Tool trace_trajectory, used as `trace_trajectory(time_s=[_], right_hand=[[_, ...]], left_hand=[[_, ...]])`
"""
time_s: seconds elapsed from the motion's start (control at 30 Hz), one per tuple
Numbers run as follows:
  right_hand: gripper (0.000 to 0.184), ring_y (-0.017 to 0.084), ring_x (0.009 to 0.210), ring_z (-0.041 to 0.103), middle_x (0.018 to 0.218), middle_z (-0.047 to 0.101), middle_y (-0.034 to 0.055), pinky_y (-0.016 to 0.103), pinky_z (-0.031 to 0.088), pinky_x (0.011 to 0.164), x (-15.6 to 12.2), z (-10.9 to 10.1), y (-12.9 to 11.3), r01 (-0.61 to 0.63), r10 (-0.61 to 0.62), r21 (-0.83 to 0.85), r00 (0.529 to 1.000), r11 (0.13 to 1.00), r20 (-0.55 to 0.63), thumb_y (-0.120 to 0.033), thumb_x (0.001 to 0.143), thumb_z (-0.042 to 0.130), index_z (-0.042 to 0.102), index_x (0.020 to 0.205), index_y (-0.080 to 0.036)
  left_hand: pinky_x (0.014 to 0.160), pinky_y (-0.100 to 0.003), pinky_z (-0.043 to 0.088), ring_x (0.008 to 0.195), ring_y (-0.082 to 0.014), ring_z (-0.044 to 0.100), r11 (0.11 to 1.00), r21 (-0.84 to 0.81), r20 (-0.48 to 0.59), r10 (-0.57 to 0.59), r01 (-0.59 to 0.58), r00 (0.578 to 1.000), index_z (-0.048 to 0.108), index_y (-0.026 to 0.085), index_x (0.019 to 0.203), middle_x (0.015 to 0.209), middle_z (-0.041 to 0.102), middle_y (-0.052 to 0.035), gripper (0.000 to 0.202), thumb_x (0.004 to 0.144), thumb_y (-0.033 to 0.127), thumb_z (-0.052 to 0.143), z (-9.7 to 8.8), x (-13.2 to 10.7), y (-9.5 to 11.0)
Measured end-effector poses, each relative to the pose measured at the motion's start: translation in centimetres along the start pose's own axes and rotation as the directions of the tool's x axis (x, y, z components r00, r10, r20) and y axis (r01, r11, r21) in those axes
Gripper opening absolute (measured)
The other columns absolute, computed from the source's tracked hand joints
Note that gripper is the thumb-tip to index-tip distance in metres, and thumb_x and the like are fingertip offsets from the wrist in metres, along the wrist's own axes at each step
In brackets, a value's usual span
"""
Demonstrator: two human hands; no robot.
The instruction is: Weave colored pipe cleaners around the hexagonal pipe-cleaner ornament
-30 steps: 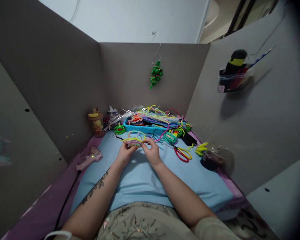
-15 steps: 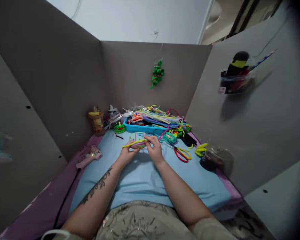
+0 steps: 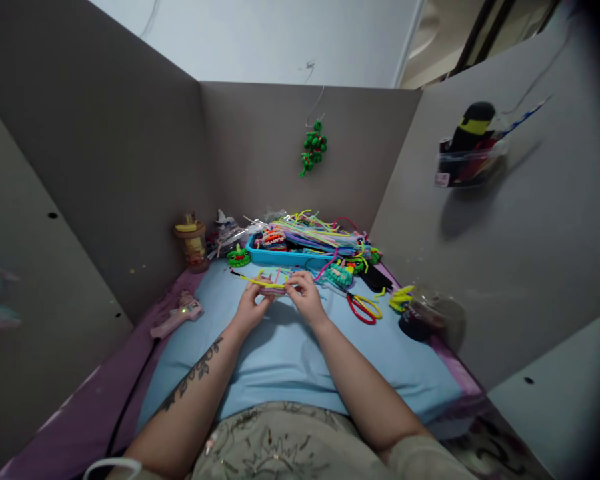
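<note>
Between both hands, above the blue cloth (image 3: 280, 360), is a small piece made of pipe cleaners (image 3: 274, 289), with pink and yellow strands showing. My left hand (image 3: 253, 307) is closed on its left end. My right hand (image 3: 306, 298) pinches the right end, thumb and fingers together. A yellow strand sticks out to the left past my left fingers. Just behind the hands stands a blue tray (image 3: 290, 257) heaped with loose pipe cleaners (image 3: 320, 233) in many colours. Parts of the held piece are hidden by my fingers.
Scissors (image 3: 364, 309) with red and yellow handles lie right of my hands, near a teal pipe-cleaner piece (image 3: 339, 275). A pink glue gun (image 3: 178, 316) rests at left, below a cup (image 3: 192, 247). At right is a dark-based clear container (image 3: 420, 317). Grey panels (image 3: 300, 147) enclose the table.
The held piece has tilted flatter, and its yellow strand now slopes down toward the right. My left hand has shifted slightly left and up; the right stays close to where it was.
</note>
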State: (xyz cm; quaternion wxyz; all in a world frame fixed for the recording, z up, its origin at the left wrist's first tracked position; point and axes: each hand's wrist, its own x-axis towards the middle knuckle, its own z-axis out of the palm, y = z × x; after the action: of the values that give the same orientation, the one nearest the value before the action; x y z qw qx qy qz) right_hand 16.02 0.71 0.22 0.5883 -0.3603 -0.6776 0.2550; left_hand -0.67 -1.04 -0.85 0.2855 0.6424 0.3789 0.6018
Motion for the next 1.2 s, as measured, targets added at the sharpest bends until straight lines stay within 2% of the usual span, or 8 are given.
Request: trace_trajectory(time_s=[0.2,0.4,0.57,0.77,0.87,0.97,1.1,1.2], right_hand=[[0.016,0.02,0.094,0.054,0.098,0.05,0.0069,0.024,0.049,0.057,0.0,0.2,0.5,-0.13,0.129,0.104,0.992,0.986,0.018,-0.036,0.072,0.065,0.067,0.071,-0.02],[0.016,0.023,0.108,0.049,0.108,0.047,0.0081,0.026,0.049,0.063,-0.1,0.4,0.2,-0.211,0.211,0.088,0.977,0.973,0.014,-0.037,0.067,0.068,0.067,0.068,-0.02],[0.017,0.025,0.12,0.043,0.137,0.035,0.007,0.034,0.046,0.085,-0.3,0.7,0.4,-0.249,0.249,0.075,0.968,0.966,0.011,-0.038,0.065,0.071,0.069,0.069,-0.021],[0.015,0.026,0.128,0.038,0.132,0.046,0.0087,0.039,0.027,0.106,-0.2,1.0,0.3,-0.327,0.319,0.166,0.945,0.93,0.071,-0.034,0.063,0.072,0.068,0.067,-0.02],[0.014,0.026,0.13,0.036,0.128,0.051,0.0092,0.04,0.027,0.106,-0.2,0.9,0.2,-0.327,0.311,0.185,0.944,0.927,0.114,-0.032,0.065,0.07,0.067,0.066,-0.019],[0.013,0.025,0.13,0.037,0.128,0.05,0.0091,0.039,0.027,0.106,-0.2,0.8,0.0,-0.28,0.266,0.14,0.958,0.95,0.107,-0.031,0.067,0.068,0.065,0.066,-0.019],[0.011,0.024,0.127,0.04,0.137,0.039,0.0099,0.038,0.032,0.104,-0.4,0.8,-0.3,-0.203,0.2,0.057,0.979,0.978,0.045,-0.03,0.069,0.065,0.064,0.068,-0.019],[0.007,0.024,0.126,0.041,0.14,0.035,0.0086,0.038,0.029,0.106,-0.5,0.9,-0.5,-0.097,0.098,-0.036,0.995,0.995,0.014,-0.025,0.07,0.062,0.065,0.067,-0.019]], left_hand=[[0.101,-0.043,0.036,0.109,-0.026,0.053,0.984,0.162,0.031,0.066,-0.07,0.997,0.064,0.022,0.099,0.106,0.061,-0.0083,0.027,0.072,0.022,0.063,-0.1,-0.2,0.2],[0.1,-0.045,0.037,0.115,-0.0256,0.049,0.924,0.347,0.116,0.13,-0.163,0.985,0.055,0.019,0.11,0.115,0.057,-0.0106,0.031,0.079,0.022,0.055,-0.1,-0.5,-0.9],[0.097,-0.046,0.04,0.115,-0.0259,0.048,0.844,0.482,0.193,0.16,-0.235,0.968,0.048,0.017,0.115,0.117,0.055,-0.0131,0.034,0.082,0.018,0.051,0.0,-0.6,-1.8],[0.094,-0.047,0.04,0.108,-0.0256,0.048,0.79,0.533,0.218,0.218,-0.303,0.951,0.052,0.017,0.111,0.11,0.056,-0.0123,0.029,0.083,0.014,0.047,-0.1,-0.6,-1.5],[0.096,-0.048,0.039,0.109,-0.0251,0.048,0.807,0.504,0.217,0.225,-0.306,0.95,0.053,0.017,0.111,0.111,0.056,-0.012,0.029,0.082,0.014,0.048,-0.1,-0.6,-1.1],[0.099,-0.046,0.037,0.114,-0.025,0.047,0.878,0.403,0.177,0.201,-0.258,0.963,0.053,0.019,0.113,0.117,0.055,-0.0117,0.033,0.08,0.02,0.054,0.0,-0.4,-0.5],[0.098,-0.039,0.038,0.113,-0.0238,0.049,0.982,0.17,0.037,0.078,-0.084,0.996,0.062,0.019,0.103,0.112,0.058,-0.0098,0.027,0.079,0.032,0.059,-0.1,0.1,0.4],[0.088,-0.031,0.042,0.102,-0.0209,0.053,0.997,-0.016,-0.119,-0.073,0.071,0.99,0.067,0.017,0.086,0.102,0.059,-0.0074,0.025,0.079,0.039,0.057,-0.4,0.4,0.7]])
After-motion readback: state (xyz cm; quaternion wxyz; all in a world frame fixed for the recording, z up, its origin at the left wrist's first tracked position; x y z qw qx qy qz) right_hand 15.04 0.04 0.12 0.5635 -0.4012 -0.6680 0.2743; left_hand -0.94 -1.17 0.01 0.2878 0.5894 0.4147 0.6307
